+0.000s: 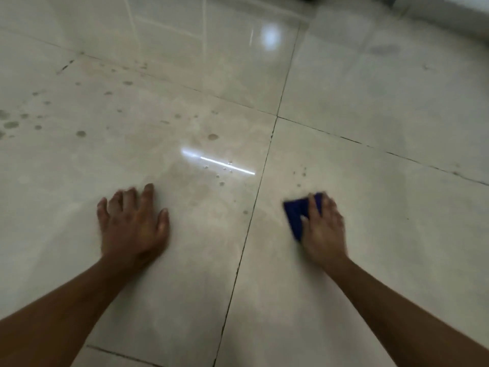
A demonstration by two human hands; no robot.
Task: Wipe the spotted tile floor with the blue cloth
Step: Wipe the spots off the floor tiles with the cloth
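Observation:
The glossy beige tile floor (370, 123) fills the view, with dark spots (213, 136) and small droplets (221, 183) scattered over the left tile. My right hand (324, 230) lies flat, fingers straight, pressing the blue cloth (296, 215) onto the right tile just past the grout line. The cloth sticks out to the left of the hand and beyond its fingertips; the rest is hidden under the palm. The hand and cloth look motion-blurred. My left hand (133, 223) rests flat on the left tile with fingers spread, holding nothing.
A dark grout line (254, 205) runs between my hands, crossing another (276, 117) farther out. More spots (12, 125) cluster at the far left. A few tiny spots (301, 173) lie just ahead of the cloth. A pale wall base (449, 14) runs along the top right.

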